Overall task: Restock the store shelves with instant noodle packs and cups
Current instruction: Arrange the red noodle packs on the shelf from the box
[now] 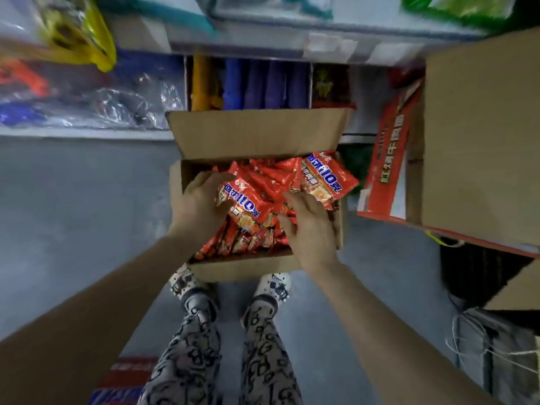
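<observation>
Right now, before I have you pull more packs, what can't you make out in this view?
Head view:
- Lower layers in the open box: covered by the top noodle packs, left hand and right hand.
- Right hand's fingertips: buried among packs, grip unclear.
- Shelf goods: motion-blurred, labels unreadable.
- Large carton: cut by the right edge, contents unseen.
</observation>
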